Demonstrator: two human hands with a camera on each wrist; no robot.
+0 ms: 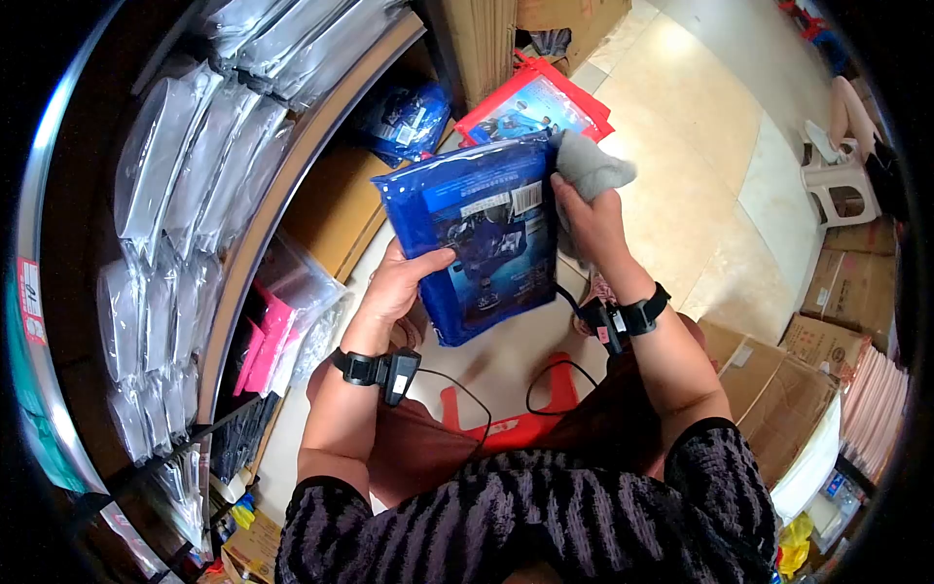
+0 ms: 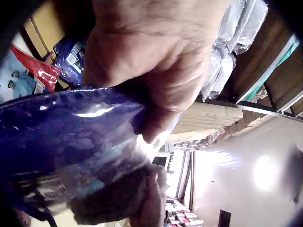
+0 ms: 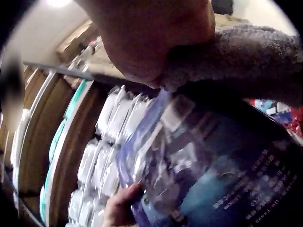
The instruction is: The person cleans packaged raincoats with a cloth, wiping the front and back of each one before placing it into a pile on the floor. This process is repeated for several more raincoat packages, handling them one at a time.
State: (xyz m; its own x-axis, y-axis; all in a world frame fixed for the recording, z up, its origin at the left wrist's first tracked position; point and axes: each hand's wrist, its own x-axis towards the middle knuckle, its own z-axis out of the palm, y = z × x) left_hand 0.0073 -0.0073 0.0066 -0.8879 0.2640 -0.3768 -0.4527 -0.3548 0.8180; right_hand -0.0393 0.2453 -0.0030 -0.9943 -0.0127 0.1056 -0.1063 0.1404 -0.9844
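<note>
A flat blue plastic-wrapped package (image 1: pixel 486 243) with a printed picture and barcode is held up before the lap. My left hand (image 1: pixel 391 282) grips its left edge, thumb lying across the printed face. In the left wrist view the glossy wrap (image 2: pixel 71 118) bulges below that hand's palm. A fuzzy grey cloth (image 1: pixel 590 167) is bunched in my right hand (image 1: pixel 598 232) at the package's upper right edge. The right wrist view shows this cloth (image 3: pixel 255 54) running out beside the right hand (image 3: pixel 156 42), over the package.
Left, a shelf holds stacked clear-wrapped packs (image 1: pixel 170 156); another blue package (image 1: pixel 404 122) lies lower down. A red-edged picture bag (image 1: pixel 535 107) sits beyond the held package. Below is a red stool (image 1: pixel 520 428). Cardboard boxes (image 1: pixel 769 389) and a white stool (image 1: pixel 842 190) stand right.
</note>
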